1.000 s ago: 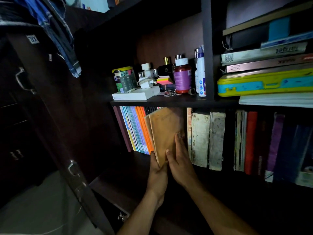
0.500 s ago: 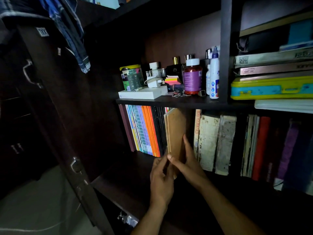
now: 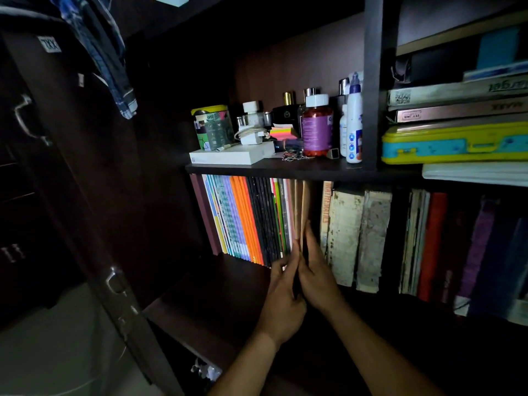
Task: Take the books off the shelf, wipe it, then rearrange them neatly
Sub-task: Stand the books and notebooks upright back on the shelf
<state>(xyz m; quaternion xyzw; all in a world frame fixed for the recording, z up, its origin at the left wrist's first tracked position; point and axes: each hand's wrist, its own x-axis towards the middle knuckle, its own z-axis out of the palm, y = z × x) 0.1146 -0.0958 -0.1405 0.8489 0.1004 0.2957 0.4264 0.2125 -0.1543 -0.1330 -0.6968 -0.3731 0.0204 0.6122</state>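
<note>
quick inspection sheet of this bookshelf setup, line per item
surface: lower shelf, dark wood, bare in front of the books
job's things: brown books standing upright in the row, between black notebooks and a gap; worn pale books right of the gap
clutter: upper shelf holds a red pill bottle, white box, green tin, yellow case
grippers: left hand and right hand press flat on either side of the brown books
cables: white charger cable coiled on the upper shelf
surroundings: open cabinet door, clothes hung above
</note>
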